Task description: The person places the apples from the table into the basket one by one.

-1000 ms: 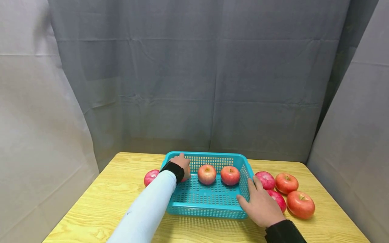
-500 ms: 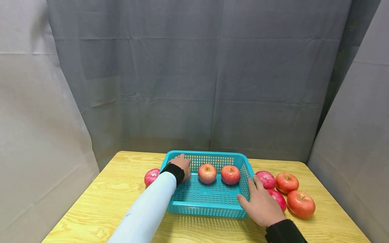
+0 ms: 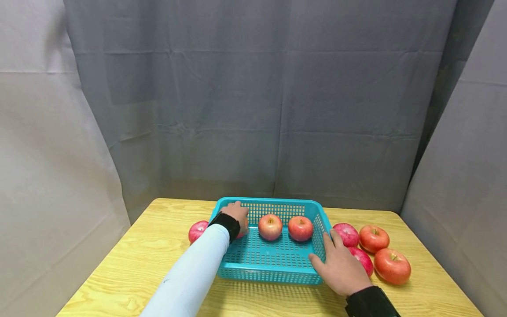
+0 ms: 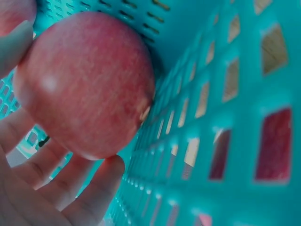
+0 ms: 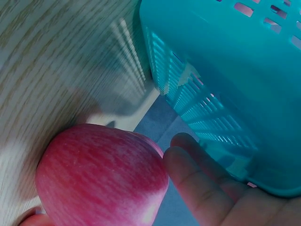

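Inside the left end of the turquoise plastic basket (image 3: 273, 267), my left hand (image 3: 236, 213) holds a red apple (image 4: 89, 84). In the left wrist view the thumb lies on one side of the fruit and the fingers on the other, close to the perforated wall. Two more apples, one paler (image 3: 270, 227) and one redder (image 3: 300, 228), sit in a row to its right. My right hand (image 3: 343, 269) is at the basket's right end, fingers extended against the rim, and holds no apple. A pinkish-red apple (image 5: 101, 176) lies right by its fingertips.
Several apples cluster on the wooden table (image 3: 130, 268) right of the basket, among them an orange-red one (image 3: 392, 267) at the front. Another apple (image 3: 197, 230) stands outside the basket's left wall, partly behind my sleeve. Grey cloth (image 3: 253, 110) hangs behind the table.
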The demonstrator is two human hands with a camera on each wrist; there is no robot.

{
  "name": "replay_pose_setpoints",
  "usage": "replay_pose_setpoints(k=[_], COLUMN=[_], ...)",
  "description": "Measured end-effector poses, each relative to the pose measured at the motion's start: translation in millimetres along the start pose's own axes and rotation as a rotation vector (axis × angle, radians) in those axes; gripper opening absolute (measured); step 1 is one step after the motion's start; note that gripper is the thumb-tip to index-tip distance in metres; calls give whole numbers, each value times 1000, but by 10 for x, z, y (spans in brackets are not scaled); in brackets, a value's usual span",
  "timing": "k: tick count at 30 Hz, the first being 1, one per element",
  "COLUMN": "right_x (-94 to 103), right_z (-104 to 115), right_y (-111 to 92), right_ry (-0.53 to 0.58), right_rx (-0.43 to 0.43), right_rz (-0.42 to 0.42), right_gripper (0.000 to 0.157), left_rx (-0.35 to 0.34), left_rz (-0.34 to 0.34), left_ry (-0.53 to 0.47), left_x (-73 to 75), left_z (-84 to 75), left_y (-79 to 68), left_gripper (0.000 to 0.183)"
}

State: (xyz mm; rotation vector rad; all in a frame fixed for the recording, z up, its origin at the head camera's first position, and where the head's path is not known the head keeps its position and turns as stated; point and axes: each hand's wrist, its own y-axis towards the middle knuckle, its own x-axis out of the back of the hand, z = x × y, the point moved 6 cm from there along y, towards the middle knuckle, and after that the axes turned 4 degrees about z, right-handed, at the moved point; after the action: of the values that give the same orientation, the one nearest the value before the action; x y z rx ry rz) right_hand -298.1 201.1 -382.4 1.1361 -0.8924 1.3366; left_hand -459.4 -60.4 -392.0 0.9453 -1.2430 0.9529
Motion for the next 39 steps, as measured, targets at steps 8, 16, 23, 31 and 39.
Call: replay_pose_setpoints(k=[8,16,23,31,39], right_x=[10,9,3,-1,-15], right_z=[-6,8,6,14,-8], right_y=[8,-2,8,-6,12], right_ry=[7,8,9,6,6], right_rx=[5,4,4,5,2], right_rz=[-6,0,-2,5,13], right_gripper=[94,92,92,93,94], left_rx=[-13,-25,-7,6,-27], left_rz=[-28,-16,12,32,14], left_ry=[-46,-31,-94,-102,-95], left_x=[24,283,458,631,692], left_z=[52,43,122,245,424], left_y=[14,-147,-168,-245,-389], left_gripper=[32,22,44,46,45])
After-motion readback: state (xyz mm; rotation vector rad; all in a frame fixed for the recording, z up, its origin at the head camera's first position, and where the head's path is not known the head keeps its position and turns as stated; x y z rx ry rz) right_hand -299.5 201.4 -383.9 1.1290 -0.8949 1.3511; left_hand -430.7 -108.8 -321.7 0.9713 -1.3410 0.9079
